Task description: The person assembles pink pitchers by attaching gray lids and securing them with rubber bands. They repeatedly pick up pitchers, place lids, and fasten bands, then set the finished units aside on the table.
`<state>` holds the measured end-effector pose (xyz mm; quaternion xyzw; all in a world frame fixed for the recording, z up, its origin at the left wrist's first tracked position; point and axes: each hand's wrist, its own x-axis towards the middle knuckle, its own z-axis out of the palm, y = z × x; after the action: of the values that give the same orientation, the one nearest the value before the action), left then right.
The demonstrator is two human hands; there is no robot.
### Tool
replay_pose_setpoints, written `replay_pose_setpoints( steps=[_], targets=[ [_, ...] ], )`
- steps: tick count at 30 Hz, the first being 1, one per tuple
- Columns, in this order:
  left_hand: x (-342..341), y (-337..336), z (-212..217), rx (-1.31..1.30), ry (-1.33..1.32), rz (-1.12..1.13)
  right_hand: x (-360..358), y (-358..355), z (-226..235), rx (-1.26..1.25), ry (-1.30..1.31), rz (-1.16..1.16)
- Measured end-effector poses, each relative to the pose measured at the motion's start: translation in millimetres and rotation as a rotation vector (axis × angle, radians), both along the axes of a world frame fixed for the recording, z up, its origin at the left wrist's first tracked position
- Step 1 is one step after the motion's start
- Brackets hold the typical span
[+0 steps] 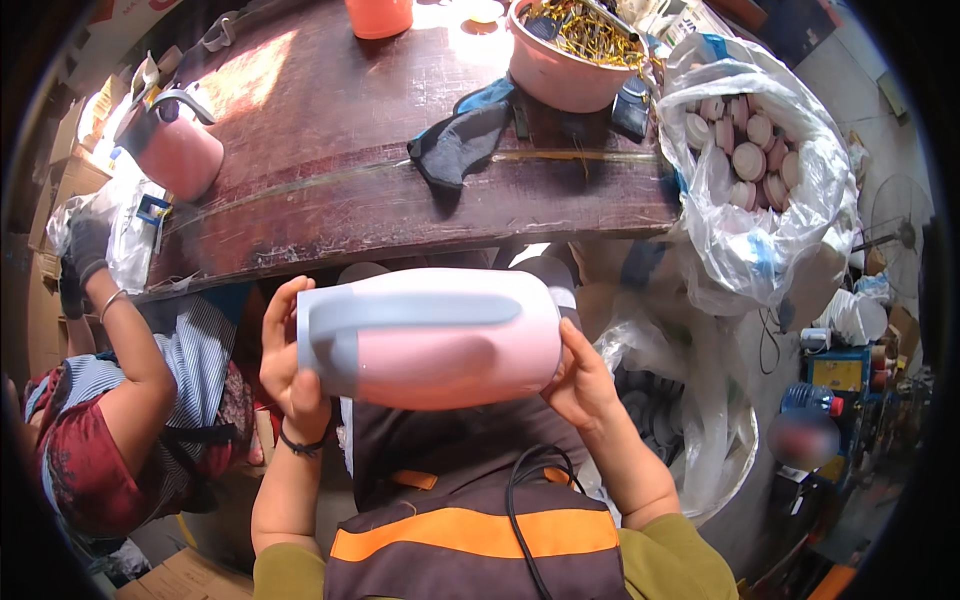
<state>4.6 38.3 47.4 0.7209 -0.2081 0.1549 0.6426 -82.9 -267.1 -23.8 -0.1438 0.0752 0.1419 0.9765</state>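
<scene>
A pink vacuum jug (440,370) with a grey handle and grey collar lies sideways between my two hands, above my lap and just in front of the table edge. My left hand (295,365) grips its grey top end, fingers round the rim. At the opposite end, my right hand (585,375) holds the base, thumb along the edge. The grey handle (430,312) faces up along the jug's side. Whatever is inside the jug is hidden.
The dark red wooden table (330,150) carries another pink jug (180,155), a grey cloth glove (460,145), a pink tub (565,75) of yellow-black strips and an orange container (380,15). Right: a plastic bag (770,240) of pink lids. Left: a co-worker's gloved hand (88,245).
</scene>
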Motion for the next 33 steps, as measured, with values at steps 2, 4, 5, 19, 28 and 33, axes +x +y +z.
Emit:
replay_pose_setpoints(
  steps=[2, 4, 5, 19, 28, 33],
  targets=[
    [0, 4, 15, 0.165, -0.173, -0.108, 8, 9, 34, -0.248, 0.314, -0.08],
    [3, 2, 21, 0.203, -0.109, -0.123, 9, 14, 49, -0.432, 0.263, -0.143],
    [6, -2, 23, 0.186, 0.002, -0.121, 9, 15, 52, -0.526, 0.238, -0.179],
    [1, -15, -67, -0.693, 0.917, 0.096, 17, 45, 17, -1.204, -0.226, -0.387],
    [45, 8, 33, 0.37, 0.068, -0.407, 32, -38, 35, -1.269, -0.03, -0.426],
    [44, -63, 51, 0.981, 0.042, -0.675, 91, -166, 47, -2.024, -0.17, -0.734]
  ],
)
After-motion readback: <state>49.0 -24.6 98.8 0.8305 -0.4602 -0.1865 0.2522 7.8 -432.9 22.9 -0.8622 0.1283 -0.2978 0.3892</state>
